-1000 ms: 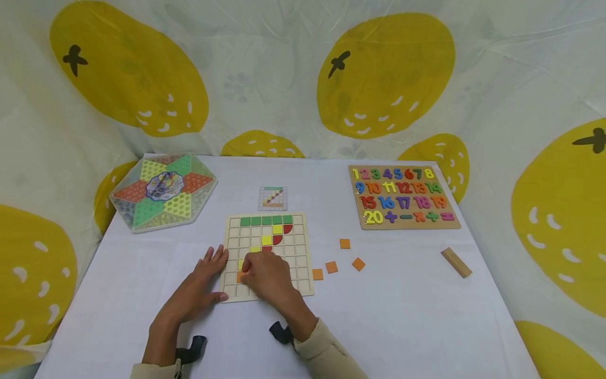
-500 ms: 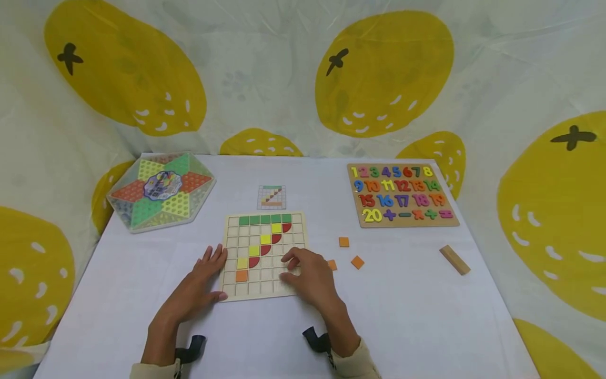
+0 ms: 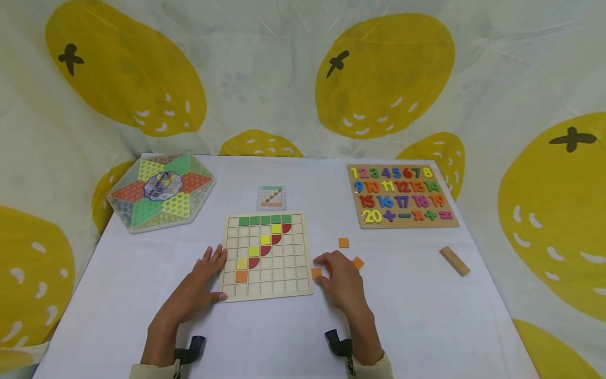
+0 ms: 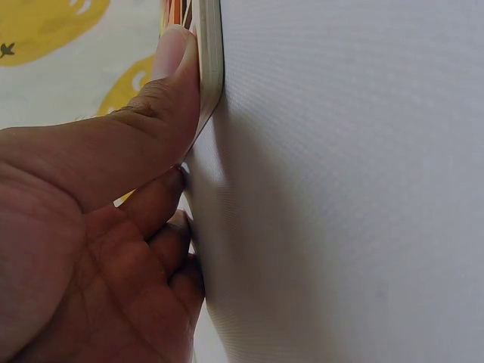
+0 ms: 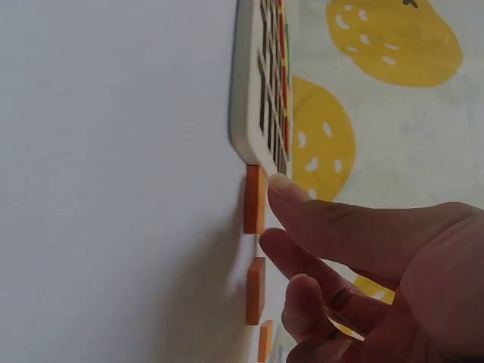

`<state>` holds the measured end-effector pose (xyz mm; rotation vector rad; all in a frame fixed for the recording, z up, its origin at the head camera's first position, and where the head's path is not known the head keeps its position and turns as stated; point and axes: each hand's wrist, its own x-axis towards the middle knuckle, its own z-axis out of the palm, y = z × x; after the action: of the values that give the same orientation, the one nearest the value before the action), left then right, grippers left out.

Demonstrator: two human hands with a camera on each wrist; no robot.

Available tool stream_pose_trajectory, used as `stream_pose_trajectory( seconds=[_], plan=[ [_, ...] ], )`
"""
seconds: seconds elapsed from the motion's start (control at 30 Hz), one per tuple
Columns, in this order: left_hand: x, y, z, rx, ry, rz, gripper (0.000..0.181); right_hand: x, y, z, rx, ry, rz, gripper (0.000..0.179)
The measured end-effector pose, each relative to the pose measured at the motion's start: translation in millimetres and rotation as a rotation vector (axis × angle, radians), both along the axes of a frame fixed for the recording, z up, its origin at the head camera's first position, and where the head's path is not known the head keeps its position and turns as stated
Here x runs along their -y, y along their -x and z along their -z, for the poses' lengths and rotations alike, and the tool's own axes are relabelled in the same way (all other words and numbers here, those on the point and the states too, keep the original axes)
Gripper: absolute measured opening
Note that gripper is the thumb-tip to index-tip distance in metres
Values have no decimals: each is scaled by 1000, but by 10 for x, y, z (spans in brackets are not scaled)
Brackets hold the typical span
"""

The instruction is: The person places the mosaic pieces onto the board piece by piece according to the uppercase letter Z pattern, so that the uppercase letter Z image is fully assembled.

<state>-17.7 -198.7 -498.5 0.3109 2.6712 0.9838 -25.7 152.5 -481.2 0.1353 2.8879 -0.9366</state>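
Observation:
A wooden grid board (image 3: 303, 287) lies on the white table with green, yellow, red and one orange piece (image 3: 241, 276) set in its cells. My left hand (image 3: 201, 284) lies flat at the board's left edge, and its thumb (image 4: 178, 83) presses the board's rim (image 4: 210, 60). Just right of the board, my right hand (image 3: 327, 271) pinches a loose orange tile (image 3: 316, 273) that lies on the table. In the right wrist view the thumb (image 5: 287, 193) touches that tile (image 5: 255, 200), and a curled finger sits at its other end.
Two more orange tiles (image 3: 343, 242) (image 3: 358, 262) lie to the right. A small pattern card (image 3: 272, 198) sits behind the board, a hexagonal game board (image 3: 161, 190) at back left, a number puzzle (image 3: 402, 196) at back right, and a wooden block (image 3: 454, 260) at right.
My right hand left an orange piece in the board's lower left cell, then moved right off the board to a loose orange tile. The left hand stayed put.

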Motion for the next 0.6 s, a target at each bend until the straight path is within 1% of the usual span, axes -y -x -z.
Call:
stream_pose_trajectory(
  seconds=[0.23, 0.37, 0.47, 0.6],
  plan=[
    [-5, 6, 7, 5, 1, -2, 110, 27, 23, 40, 4, -16, -5, 30],
    [-6, 5, 8, 5, 4, -2, 110, 16, 35, 50, 30, -28, 21, 23],
    [-6, 3, 7, 3, 2, -2, 110, 4, 38, 50, 33, -14, 50, 22],
    [-7, 1, 6, -2, 2, 0, 110, 24, 42, 22, -3, 35, 78, 21]
  ],
)
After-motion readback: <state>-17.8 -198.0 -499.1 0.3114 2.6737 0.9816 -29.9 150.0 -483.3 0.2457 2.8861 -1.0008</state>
